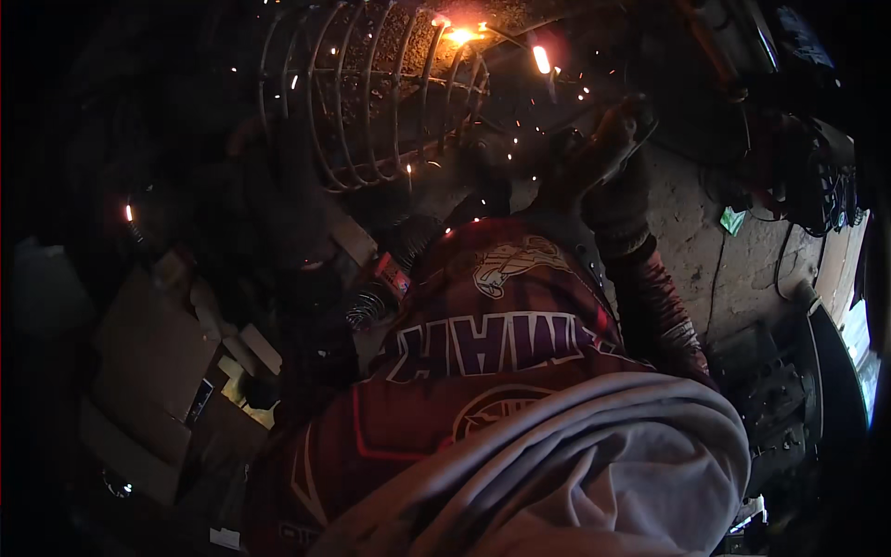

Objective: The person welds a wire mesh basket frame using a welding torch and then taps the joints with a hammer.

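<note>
Right hand (614, 147), obscured left hand, grasps unclear, barred cage (397, 91) ahead-left of right.

Barred metal cage (398, 85), glowing at one end
Thin, dark curved bars stand in a row, joined by crosswise rods; a yellow-white hot spot (462, 36) blazes at the upper right, orange around it
</note>
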